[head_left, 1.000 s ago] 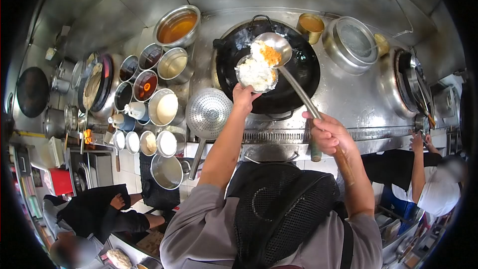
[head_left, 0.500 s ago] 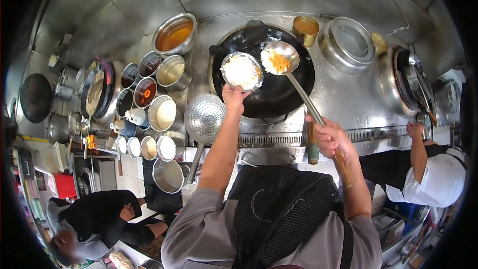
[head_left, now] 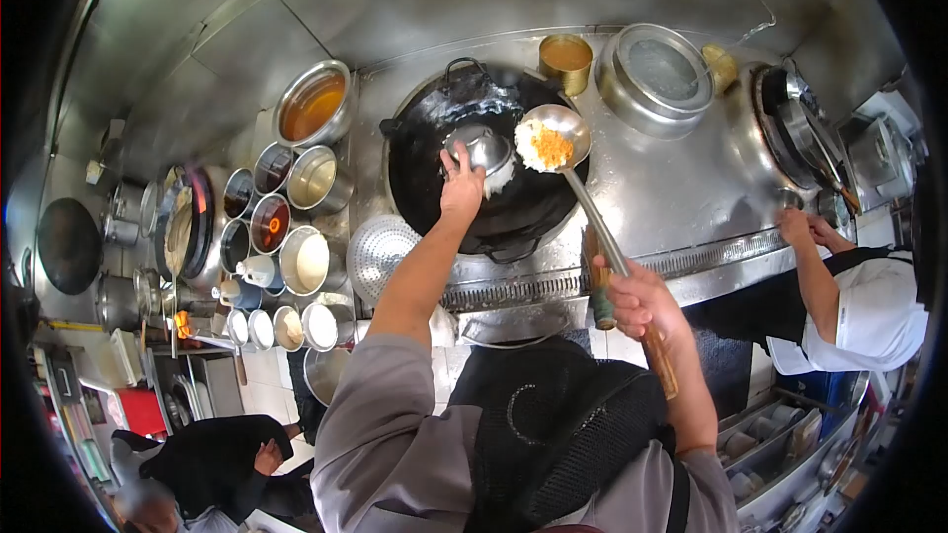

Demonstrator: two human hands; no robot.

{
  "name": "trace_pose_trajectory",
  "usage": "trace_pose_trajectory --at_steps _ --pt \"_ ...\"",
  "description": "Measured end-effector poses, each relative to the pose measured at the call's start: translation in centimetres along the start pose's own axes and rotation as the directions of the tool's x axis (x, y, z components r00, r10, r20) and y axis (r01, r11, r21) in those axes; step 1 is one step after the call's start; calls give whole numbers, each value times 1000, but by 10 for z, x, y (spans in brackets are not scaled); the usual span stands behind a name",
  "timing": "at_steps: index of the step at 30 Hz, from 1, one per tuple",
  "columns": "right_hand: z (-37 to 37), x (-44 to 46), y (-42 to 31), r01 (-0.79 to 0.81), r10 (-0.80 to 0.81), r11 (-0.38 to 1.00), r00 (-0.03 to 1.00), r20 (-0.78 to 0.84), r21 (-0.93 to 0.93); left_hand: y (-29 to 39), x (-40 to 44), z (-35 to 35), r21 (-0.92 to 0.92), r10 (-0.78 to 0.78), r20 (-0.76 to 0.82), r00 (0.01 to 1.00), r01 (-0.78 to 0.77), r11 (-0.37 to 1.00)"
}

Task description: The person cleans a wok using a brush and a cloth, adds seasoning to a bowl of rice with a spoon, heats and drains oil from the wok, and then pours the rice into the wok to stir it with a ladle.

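Observation:
My left hand [head_left: 461, 185] is on a small metal bowl [head_left: 481, 148], now tipped upside down over the black wok [head_left: 425, 173]. White rice [head_left: 501, 179] shows below the bowl's rim, inside the wok. With fingers wrapped round its handle, my right hand [head_left: 642, 304] holds a long ladle [head_left: 579, 128]. The ladle's head is above the wok's right side and carries white rice with orange bits [head_left: 544, 146]. Beside my right hand is another wooden handle [head_left: 600, 286], its far end hidden.
Left of the wok are a perforated skimmer [head_left: 380, 252], a bowl of orange liquid [head_left: 313, 109] and several seasoning pots [head_left: 303, 262]. A tin [head_left: 566, 64] and a large lidded pot [head_left: 657, 79] stand behind, at the right. One co-worker [head_left: 869, 311] is at the right, another [head_left: 212, 464] at lower left.
The bowl of rice has gone from upright to upside down over the wok, with rice coming out. The ladle still holds its load. The whole view has shifted.

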State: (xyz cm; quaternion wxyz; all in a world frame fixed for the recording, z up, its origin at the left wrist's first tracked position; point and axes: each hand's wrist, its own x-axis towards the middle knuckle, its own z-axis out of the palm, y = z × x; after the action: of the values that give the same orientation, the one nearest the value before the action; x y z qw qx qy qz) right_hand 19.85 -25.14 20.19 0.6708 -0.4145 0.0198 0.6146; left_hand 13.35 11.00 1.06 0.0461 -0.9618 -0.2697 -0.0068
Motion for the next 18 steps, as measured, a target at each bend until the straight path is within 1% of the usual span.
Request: trace_pose_trajectory --at_steps 1,3,5,7,8,9,10,11,13,14,15,16,17,18 --pt "-2 -2 0 -2 1 999 1000 28 32 1 2 3 -2 4 -2 1000 -4 1000" --pt "-4 -8 -1 6 -7 999 1000 20 32 -2 -3 2 -26 38 35 999 -37 999" --pt "-6 -11 -2 0 0 1000 1000 12 12 -10 0 -3 -6 45 22 999 -45 999" --pt "-6 -8 -6 -25 25 1000 1000 -12 -11 -27 9 2 -81 -19 -114 993 10 997" --pt "-5 -5 -9 -32 30 997 999 -30 -76 -38 16 9 -117 -69 -219 973 44 992" --pt "-4 -2 -12 -40 34 989 998 -48 -143 -47 17 -1 -156 -79 -338 938 27 987" --pt "-6 4 -14 -58 47 974 998 -51 -221 -53 17 -10 -300 -206 -277 939 119 947" --pt "-4 12 -14 -58 49 972 998 -48 -226 -55 14 -31 -433 -322 -199 926 211 876" --pt "0 34 -10 -44 5 888 996 -87 -458 -67 7 -50 -460 -383 -279 880 227 858" --pt "-12 53 -5 4 -39 764 998 -41 -645 -76 5 -52 -461 -378 -328 866 203 864" --pt "-22 75 6 -1 -31 762 999 -37 -648 -79 0 -63 -467 -379 -353 856 189 864" --pt "-31 96 17 115 -280 337 960 17 -934 -82 -5 -74 -459 -376 -378 846 181 870" --pt "-35 108 23 114 -457 -188 869 190 -975 -84 -10 -85 -451 -373 -404 835 172 876" --pt "-35 112 22 119 -447 -193 873 195 -974 -86 -15 -96 -452 -383 -400 833 184 873"
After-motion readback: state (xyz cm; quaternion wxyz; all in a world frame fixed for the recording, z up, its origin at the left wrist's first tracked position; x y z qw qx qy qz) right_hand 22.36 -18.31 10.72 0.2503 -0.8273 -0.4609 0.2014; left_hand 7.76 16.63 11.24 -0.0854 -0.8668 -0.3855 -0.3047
